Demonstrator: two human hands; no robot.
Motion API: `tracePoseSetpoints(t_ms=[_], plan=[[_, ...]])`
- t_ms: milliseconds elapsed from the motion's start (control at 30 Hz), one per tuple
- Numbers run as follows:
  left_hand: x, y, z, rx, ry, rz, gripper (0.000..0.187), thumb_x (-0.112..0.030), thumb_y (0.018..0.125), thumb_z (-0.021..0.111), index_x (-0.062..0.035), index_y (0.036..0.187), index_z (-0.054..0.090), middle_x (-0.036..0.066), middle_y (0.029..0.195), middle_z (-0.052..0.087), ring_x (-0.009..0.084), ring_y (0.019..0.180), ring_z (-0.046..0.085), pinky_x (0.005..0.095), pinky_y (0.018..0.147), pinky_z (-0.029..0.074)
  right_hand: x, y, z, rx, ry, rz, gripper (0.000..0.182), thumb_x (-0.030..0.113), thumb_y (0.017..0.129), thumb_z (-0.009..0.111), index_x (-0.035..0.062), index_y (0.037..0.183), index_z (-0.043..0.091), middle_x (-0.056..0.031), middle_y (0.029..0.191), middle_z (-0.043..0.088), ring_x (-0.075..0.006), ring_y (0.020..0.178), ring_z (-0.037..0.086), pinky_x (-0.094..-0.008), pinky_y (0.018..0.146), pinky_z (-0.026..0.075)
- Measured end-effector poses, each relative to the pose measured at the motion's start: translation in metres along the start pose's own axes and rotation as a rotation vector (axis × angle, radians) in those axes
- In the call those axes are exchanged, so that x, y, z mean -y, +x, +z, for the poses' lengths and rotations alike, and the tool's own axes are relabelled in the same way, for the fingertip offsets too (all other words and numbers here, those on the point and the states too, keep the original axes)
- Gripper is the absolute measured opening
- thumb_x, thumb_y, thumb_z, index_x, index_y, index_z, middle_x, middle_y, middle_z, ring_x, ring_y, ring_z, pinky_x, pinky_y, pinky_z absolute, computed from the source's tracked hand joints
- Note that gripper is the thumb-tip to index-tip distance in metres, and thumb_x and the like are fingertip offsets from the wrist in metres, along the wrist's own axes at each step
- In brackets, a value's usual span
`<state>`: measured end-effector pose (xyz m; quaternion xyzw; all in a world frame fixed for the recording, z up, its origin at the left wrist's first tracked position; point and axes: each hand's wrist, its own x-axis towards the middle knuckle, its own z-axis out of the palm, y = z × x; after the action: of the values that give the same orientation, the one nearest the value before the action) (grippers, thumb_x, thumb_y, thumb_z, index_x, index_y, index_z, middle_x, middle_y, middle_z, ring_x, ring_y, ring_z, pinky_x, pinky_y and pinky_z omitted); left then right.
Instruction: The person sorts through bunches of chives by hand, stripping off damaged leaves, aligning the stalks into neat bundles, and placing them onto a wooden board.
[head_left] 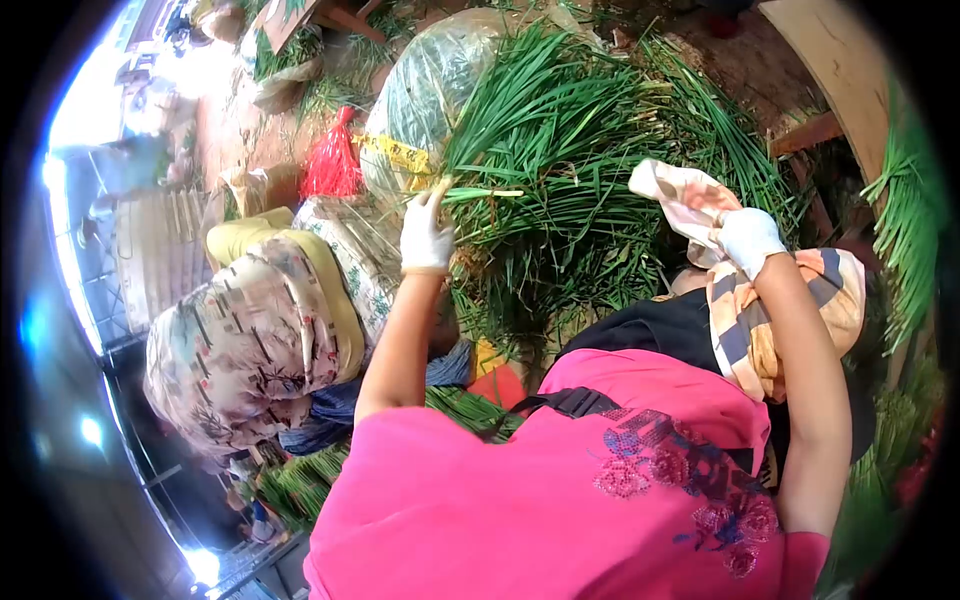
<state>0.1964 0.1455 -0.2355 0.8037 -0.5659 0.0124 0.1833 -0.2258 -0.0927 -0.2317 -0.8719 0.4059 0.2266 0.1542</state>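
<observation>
My left hand (428, 238), in a white glove, reaches forward with its fingers closed on a few thin green chive stalks (488, 193). Their pale ends point to the right. Beyond and beside it lies a big loose heap of green chives (590, 150), with dry, brownish leaves mixed in. My right hand (750, 240), also gloved in white, is at the right of the heap. Its fingers grip a pale pink patterned cloth (682, 192), whose loose end sticks out to the left.
A clear plastic sack of greens (425, 95) stands behind the heap, near red plastic strings (333, 160). To the left bends a person in a patterned top (240, 345). Bundled chives (912, 220) hang over a wooden board (835, 70) at right. Checked cloth (790, 320) covers my knee.
</observation>
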Motion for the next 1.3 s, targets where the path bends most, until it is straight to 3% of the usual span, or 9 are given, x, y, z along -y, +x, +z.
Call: tracePoseSetpoints(t_ms=[133, 200, 300, 400, 533, 733, 900, 1067, 1300], plan=[[-0.044, 0.069, 0.014, 0.727, 0.304, 0.063, 0.043, -0.021, 0.083, 0.061, -0.0255, 0.126, 0.056, 0.011, 0.110, 0.063, 0.0279, 0.096, 0.062, 0.0376, 0.081, 0.051, -0.005, -0.007, 0.001, -0.050, 0.176, -0.074, 0.033, 0.038, 0.081, 0.059, 0.0089, 0.090, 0.070, -0.0175, 0.084, 0.066, -0.0346, 0.081, 0.064, -0.0434, 0.073, 0.050], [-0.035, 0.087, 0.017, 0.652, 0.272, 0.072, 0.026, -0.035, 0.084, 0.061, -0.0263, 0.108, 0.068, 0.011, 0.077, 0.066, 0.0342, 0.080, 0.064, 0.0401, 0.075, 0.052, -0.010, -0.008, 0.003, -0.081, 0.219, -0.106, 0.032, 0.037, 0.081, 0.059, 0.0088, 0.090, 0.070, -0.0171, 0.085, 0.066, -0.0345, 0.081, 0.064, -0.0427, 0.073, 0.050], [-0.028, 0.125, -0.054, 0.227, 0.266, 0.038, 0.017, -0.026, 0.091, 0.057, -0.0248, 0.100, 0.071, 0.000, 0.082, 0.072, 0.0098, 0.052, 0.060, 0.0256, 0.049, 0.050, -0.005, -0.014, -0.006, -0.060, 0.332, -0.037, 0.030, 0.034, 0.079, 0.061, 0.0087, 0.091, 0.070, -0.0169, 0.087, 0.067, -0.0337, 0.082, 0.064, -0.0409, 0.075, 0.050], [-0.048, 0.141, -0.140, -0.328, -0.421, 0.346, 0.028, 0.002, 0.088, 0.056, -0.0027, 0.115, 0.061, 0.011, 0.114, 0.065, 0.0189, 0.102, 0.063, 0.0300, 0.086, 0.053, -0.007, -0.008, 0.001, -0.075, 0.264, -0.099, 0.029, 0.032, 0.079, 0.061, 0.0085, 0.092, 0.070, -0.0178, 0.089, 0.066, -0.0336, 0.084, 0.064, -0.0401, 0.075, 0.050], [-0.086, 0.121, -0.168, -0.285, 0.051, 0.514, 0.027, 0.007, 0.080, 0.062, -0.0003, 0.105, 0.065, 0.012, 0.101, 0.069, 0.0215, 0.095, 0.067, 0.0315, 0.084, 0.055, 0.003, -0.008, -0.013, 0.001, 0.265, -0.035, 0.030, 0.034, 0.079, 0.060, 0.0087, 0.093, 0.069, -0.0176, 0.089, 0.066, -0.0348, 0.084, 0.063, -0.0409, 0.075, 0.050], [0.001, 0.034, -0.012, 0.517, 0.208, 0.100, 0.017, -0.011, 0.079, 0.058, -0.0175, 0.086, 0.073, 0.010, 0.095, 0.069, 0.0288, 0.087, 0.066, 0.0382, 0.077, 0.053, -0.005, -0.012, 0.004, -0.097, 0.246, -0.094, 0.029, 0.034, 0.080, 0.059, 0.0085, 0.089, 0.069, -0.0166, 0.085, 0.066, -0.0347, 0.082, 0.063, -0.0421, 0.073, 0.049], [0.017, 0.002, 0.016, 0.200, -0.123, -0.527, 0.020, -0.009, 0.077, 0.053, -0.0126, 0.087, 0.070, 0.014, 0.087, 0.068, 0.0280, 0.078, 0.066, 0.0316, 0.072, 0.051, 0.000, -0.022, -0.011, -0.037, 0.226, -0.043, 0.031, 0.035, 0.080, 0.060, 0.0090, 0.094, 0.069, -0.0172, 0.087, 0.066, -0.0349, 0.083, 0.063, -0.0416, 0.074, 0.050], [-0.029, -0.003, 0.012, 0.468, 0.189, -0.185, 0.118, -0.044, 0.057, 0.085, -0.0065, 0.147, 0.019, 0.024, 0.135, 0.045, 0.0363, 0.125, 0.044, 0.0407, 0.103, 0.037, 0.001, -0.020, -0.010, -0.020, 0.255, -0.010, 0.032, 0.035, 0.079, 0.061, 0.0081, 0.094, 0.069, -0.0182, 0.089, 0.066, -0.0353, 0.084, 0.063, -0.0412, 0.074, 0.050], [-0.017, -0.009, 0.063, 0.659, 0.237, -0.452, 0.117, -0.035, 0.060, 0.082, -0.0148, 0.149, 0.008, 0.019, 0.122, 0.058, 0.0319, 0.099, 0.063, 0.0376, 0.083, 0.052, 0.002, -0.018, -0.004, 0.019, 0.241, 0.044, 0.031, 0.034, 0.079, 0.062, 0.0075, 0.094, 0.068, -0.0170, 0.092, 0.066, -0.0344, 0.085, 0.063, -0.0420, 0.075, 0.049]])
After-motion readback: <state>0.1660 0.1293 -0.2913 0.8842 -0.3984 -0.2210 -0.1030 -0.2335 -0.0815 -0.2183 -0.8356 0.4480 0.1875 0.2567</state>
